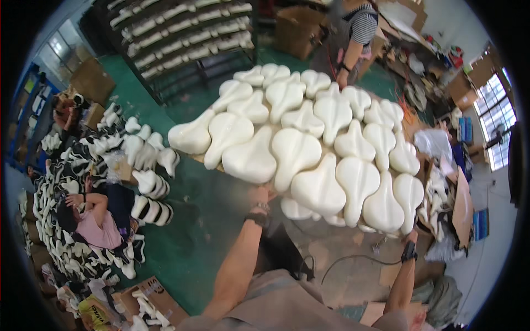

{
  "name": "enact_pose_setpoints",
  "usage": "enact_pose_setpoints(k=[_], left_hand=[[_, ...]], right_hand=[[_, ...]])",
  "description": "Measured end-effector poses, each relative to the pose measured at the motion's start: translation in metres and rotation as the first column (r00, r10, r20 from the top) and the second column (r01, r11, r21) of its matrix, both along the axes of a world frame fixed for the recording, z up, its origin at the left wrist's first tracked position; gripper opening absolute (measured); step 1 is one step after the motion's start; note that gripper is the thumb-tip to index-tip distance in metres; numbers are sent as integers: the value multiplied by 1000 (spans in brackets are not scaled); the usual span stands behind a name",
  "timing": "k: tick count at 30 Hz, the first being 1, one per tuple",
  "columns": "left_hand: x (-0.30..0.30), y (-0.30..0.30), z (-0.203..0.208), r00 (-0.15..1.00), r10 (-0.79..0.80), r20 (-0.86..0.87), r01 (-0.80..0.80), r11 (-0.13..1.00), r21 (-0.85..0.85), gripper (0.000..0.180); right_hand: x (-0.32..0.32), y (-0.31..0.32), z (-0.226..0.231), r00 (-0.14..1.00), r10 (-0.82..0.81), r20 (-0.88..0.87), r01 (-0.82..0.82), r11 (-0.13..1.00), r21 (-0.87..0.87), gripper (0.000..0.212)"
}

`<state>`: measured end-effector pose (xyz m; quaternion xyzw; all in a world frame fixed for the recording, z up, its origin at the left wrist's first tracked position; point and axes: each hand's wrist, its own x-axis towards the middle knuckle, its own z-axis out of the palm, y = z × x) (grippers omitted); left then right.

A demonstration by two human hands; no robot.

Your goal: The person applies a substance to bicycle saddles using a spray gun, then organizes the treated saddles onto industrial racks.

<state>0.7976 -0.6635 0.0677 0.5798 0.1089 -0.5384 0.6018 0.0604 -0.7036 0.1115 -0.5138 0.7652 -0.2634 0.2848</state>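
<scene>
White foam pads cover a work table above a green floor.

The table (331, 259) shows only a bare brown strip at 6 o'clock, where a black cable (353, 258) lies; white saddle-shaped foam pads (309, 138) overlap across the rest. On the green floor (193, 243), at 9 o'clock, lie heaps of white and black-and-white pads (138, 160), with cardboard boxes (146, 298) at 7 o'clock.
</scene>
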Motion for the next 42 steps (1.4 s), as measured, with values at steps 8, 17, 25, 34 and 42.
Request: enact_pose_setpoints(k=[8,17,25,34,42], left_hand=[[232,-33,-56,782,-45,621,113,991,-69,20],[358,-154,-79,848,-170,503,170,984,47,19],[437,-245,-91,955,-37,294,11,996,90,13],[623,-264,-204,254,-509,822,452,814,365,21],[666,-334,-247,-464,-775,428,440,218,871,23]], right_hand=[[240,-107,-82,987,16,158,-31,995,92,21],[420,-172,-74,773,-457,441,358,887,292,44],[519,-236,-83,750,-519,410,437,854,282,37],[683,-262,-129,737,-529,419,466,848,251,36],[785,-233,-71,718,-657,231,555,740,379,38]])
